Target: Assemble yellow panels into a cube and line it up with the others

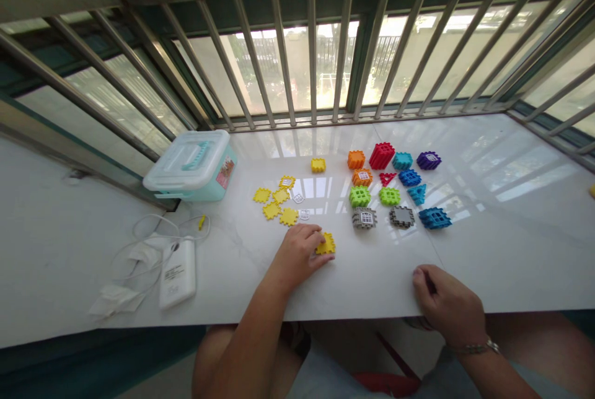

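The lidded box (188,168) stands at ten o'clock from the yellow block (328,242); loose yellow pieces (272,211) lie between ten and eleven. At nine, the left hand (303,253) pinches this block with thumb and fingers, at the white table (367,278). Coloured stacks (389,196) are between one and two. At four, the right hand (450,301) is loosely curled, its palm hidden.
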